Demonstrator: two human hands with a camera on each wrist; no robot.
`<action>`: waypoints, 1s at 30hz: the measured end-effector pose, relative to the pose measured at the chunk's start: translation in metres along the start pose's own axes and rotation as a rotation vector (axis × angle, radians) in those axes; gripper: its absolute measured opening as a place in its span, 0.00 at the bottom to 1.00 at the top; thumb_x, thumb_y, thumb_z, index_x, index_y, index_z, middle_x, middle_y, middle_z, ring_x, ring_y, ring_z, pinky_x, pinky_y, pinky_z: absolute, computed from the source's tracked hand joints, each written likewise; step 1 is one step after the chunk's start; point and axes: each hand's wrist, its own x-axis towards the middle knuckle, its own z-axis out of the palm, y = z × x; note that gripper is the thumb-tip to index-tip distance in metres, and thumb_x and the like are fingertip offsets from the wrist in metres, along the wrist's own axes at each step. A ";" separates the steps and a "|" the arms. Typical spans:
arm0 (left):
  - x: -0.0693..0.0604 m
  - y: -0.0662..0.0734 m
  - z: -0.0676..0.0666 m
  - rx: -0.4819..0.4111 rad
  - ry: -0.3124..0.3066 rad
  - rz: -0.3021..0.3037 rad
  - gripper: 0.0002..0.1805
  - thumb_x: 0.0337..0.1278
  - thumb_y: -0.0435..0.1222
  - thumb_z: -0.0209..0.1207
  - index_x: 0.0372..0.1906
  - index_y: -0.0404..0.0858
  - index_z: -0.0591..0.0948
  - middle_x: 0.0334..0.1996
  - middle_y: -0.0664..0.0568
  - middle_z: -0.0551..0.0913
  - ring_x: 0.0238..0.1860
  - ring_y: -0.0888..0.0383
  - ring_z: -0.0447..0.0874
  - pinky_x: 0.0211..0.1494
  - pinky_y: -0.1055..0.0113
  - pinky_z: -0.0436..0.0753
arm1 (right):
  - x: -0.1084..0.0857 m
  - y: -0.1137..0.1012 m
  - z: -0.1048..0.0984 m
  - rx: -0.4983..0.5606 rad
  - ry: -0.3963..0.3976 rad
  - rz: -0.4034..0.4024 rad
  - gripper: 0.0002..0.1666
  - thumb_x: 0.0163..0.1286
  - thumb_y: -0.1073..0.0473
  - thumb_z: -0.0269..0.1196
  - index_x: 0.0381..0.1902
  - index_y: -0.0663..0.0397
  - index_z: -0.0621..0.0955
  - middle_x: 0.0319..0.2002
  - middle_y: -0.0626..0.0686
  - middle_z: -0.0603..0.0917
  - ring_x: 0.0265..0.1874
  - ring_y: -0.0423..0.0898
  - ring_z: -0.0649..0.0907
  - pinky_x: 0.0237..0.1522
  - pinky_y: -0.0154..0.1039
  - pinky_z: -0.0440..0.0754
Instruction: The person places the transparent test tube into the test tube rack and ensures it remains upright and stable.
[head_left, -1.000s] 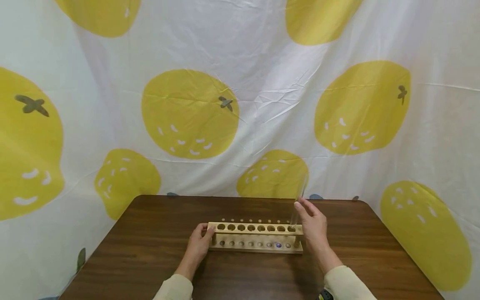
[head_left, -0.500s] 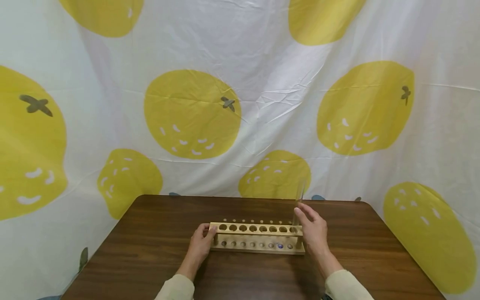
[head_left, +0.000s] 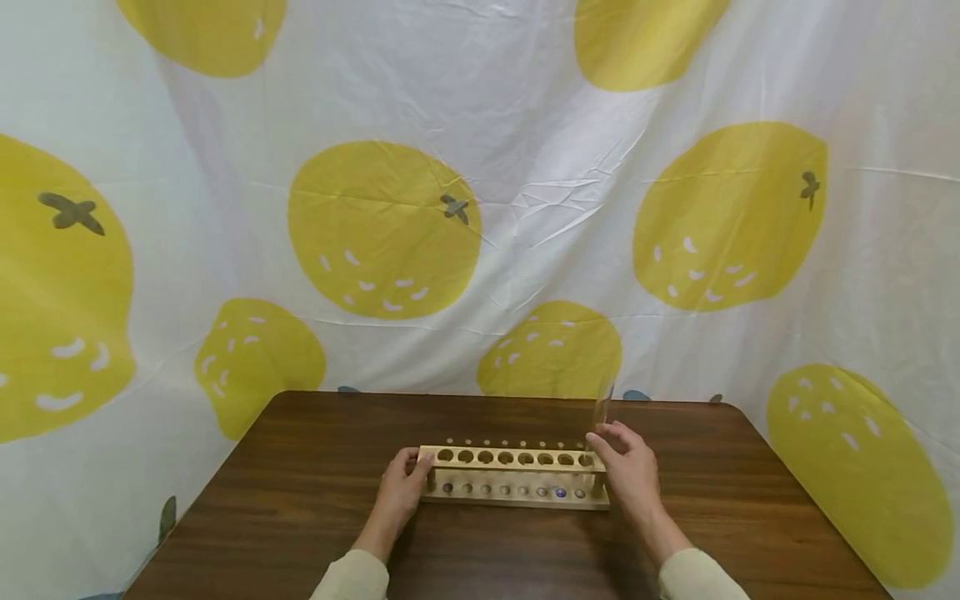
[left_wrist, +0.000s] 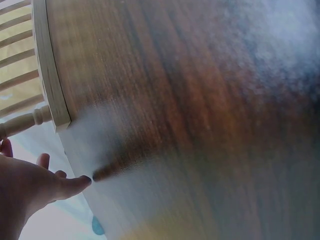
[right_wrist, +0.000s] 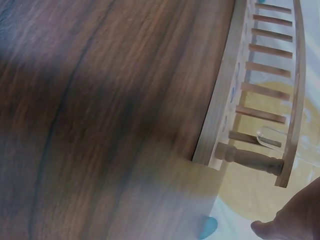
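A wooden test tube rack (head_left: 517, 502) stands on the table, with a row of holes in its top bar and matching hollows in its base. My left hand (head_left: 401, 483) grips the left end of the top bar, thumb on top. At the rack's right end, my right hand (head_left: 630, 467) pinches a clear glass test tube (head_left: 603, 402), slightly tilted. The tube's rounded lower end (right_wrist: 267, 137) shows below the top bar in the right wrist view, through the end hole and above the base. My left thumb (left_wrist: 75, 186) shows in the left wrist view.
The brown wood-grain table (head_left: 300, 500) lies under the rack. Several short pegs (head_left: 505, 442) rise along the rack's far side. A blue spot (head_left: 560, 492) shows on the base near the right end. Behind hangs a white cloth (head_left: 525, 125) with yellow lemons.
My right hand has moved down, and the test tube has dropped lower, into the rack's rightmost hole. My left hand stays on the rack's left end.
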 end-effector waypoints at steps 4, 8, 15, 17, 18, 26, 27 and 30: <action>0.000 -0.001 0.000 0.000 0.001 -0.003 0.19 0.74 0.44 0.54 0.52 0.30 0.77 0.48 0.39 0.79 0.50 0.45 0.76 0.51 0.51 0.74 | -0.002 0.003 0.000 -0.035 -0.033 0.016 0.22 0.68 0.54 0.67 0.52 0.65 0.82 0.67 0.66 0.70 0.68 0.63 0.67 0.68 0.56 0.59; 0.000 -0.002 0.000 0.001 0.005 0.000 0.19 0.74 0.43 0.54 0.52 0.30 0.77 0.47 0.39 0.80 0.50 0.45 0.76 0.51 0.52 0.74 | -0.003 0.006 -0.001 -0.064 -0.051 0.032 0.21 0.69 0.54 0.66 0.53 0.64 0.82 0.68 0.67 0.69 0.69 0.64 0.65 0.69 0.57 0.58; 0.000 0.000 -0.001 -0.008 -0.011 -0.004 0.19 0.74 0.45 0.54 0.52 0.31 0.77 0.49 0.39 0.79 0.51 0.44 0.75 0.51 0.50 0.73 | -0.003 0.016 -0.002 -0.126 -0.062 0.002 0.19 0.68 0.54 0.66 0.51 0.61 0.83 0.67 0.67 0.70 0.68 0.63 0.67 0.68 0.57 0.59; 0.000 -0.001 -0.001 -0.007 -0.009 -0.003 0.19 0.74 0.45 0.54 0.51 0.31 0.77 0.48 0.39 0.79 0.50 0.45 0.75 0.51 0.51 0.73 | -0.004 0.016 -0.003 -0.145 -0.070 -0.007 0.19 0.68 0.54 0.66 0.51 0.61 0.84 0.67 0.67 0.71 0.68 0.63 0.67 0.68 0.57 0.59; 0.000 -0.001 -0.001 -0.005 -0.008 -0.001 0.19 0.74 0.45 0.54 0.51 0.31 0.77 0.48 0.39 0.79 0.50 0.45 0.76 0.50 0.52 0.73 | -0.004 0.016 -0.003 -0.153 -0.071 -0.013 0.19 0.68 0.54 0.67 0.51 0.61 0.84 0.66 0.67 0.71 0.68 0.63 0.67 0.68 0.57 0.59; 0.000 -0.001 -0.001 -0.002 -0.007 0.003 0.19 0.74 0.45 0.54 0.51 0.31 0.77 0.47 0.39 0.80 0.49 0.45 0.76 0.50 0.52 0.74 | -0.005 0.019 -0.001 -0.180 -0.075 -0.036 0.18 0.66 0.54 0.68 0.49 0.60 0.85 0.65 0.69 0.72 0.67 0.64 0.68 0.67 0.58 0.60; 0.000 -0.002 -0.001 -0.003 -0.008 0.001 0.19 0.74 0.45 0.54 0.51 0.31 0.77 0.48 0.39 0.79 0.50 0.45 0.76 0.50 0.52 0.73 | -0.005 0.020 -0.001 -0.184 -0.077 -0.036 0.18 0.66 0.54 0.68 0.49 0.60 0.85 0.65 0.70 0.71 0.67 0.64 0.68 0.67 0.58 0.61; 0.001 -0.002 -0.001 -0.002 -0.007 -0.003 0.19 0.74 0.45 0.54 0.52 0.31 0.77 0.48 0.39 0.79 0.51 0.44 0.75 0.51 0.50 0.73 | -0.005 0.021 -0.002 -0.194 -0.089 -0.034 0.18 0.68 0.53 0.68 0.50 0.60 0.85 0.66 0.70 0.70 0.67 0.65 0.67 0.67 0.60 0.61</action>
